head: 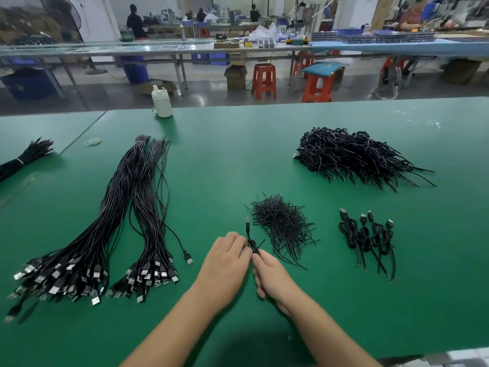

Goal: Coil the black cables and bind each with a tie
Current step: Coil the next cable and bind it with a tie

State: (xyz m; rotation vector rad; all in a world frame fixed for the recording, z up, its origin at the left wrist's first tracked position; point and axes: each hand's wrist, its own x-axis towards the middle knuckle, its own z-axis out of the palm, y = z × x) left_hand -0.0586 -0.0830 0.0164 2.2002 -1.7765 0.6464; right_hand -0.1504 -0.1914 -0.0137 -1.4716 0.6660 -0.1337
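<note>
Black cable (250, 241), one piece, coiled: held just above the green table (225, 160) between the two hands, near the table's front centre. The coil is pinched at its middle, where the fingertips of the left hand (225, 260) and the right hand (270, 276) meet; its plug end is seen standing upright above the grip, and a thin black tie end is seen sticking out to the right of the pinch point. Left hand: fingers curled, closed on the coil from the left. Right hand: thumb and forefinger closed on the coil and tie from below right, remaining fingers curled under. Loose ties (283, 226): one heap of thin black strands, laid just beyond and right of the hands. Finished coils (367, 239): a row of bound cables with plugs pointing away, laid well right of the hands. Large heap of bound cables (352, 157): placed at far right. Uncoiled cables (127, 221): two long bundles, laid left of the hands, with USB plugs fanned toward the near edge. Further bundle (23, 157): tied, partly cut off at the left edge. White bottle (161, 102): stood upright at the far edge. Rubber bands (93, 141): a small pale cluster near the bundle tops.
</note>
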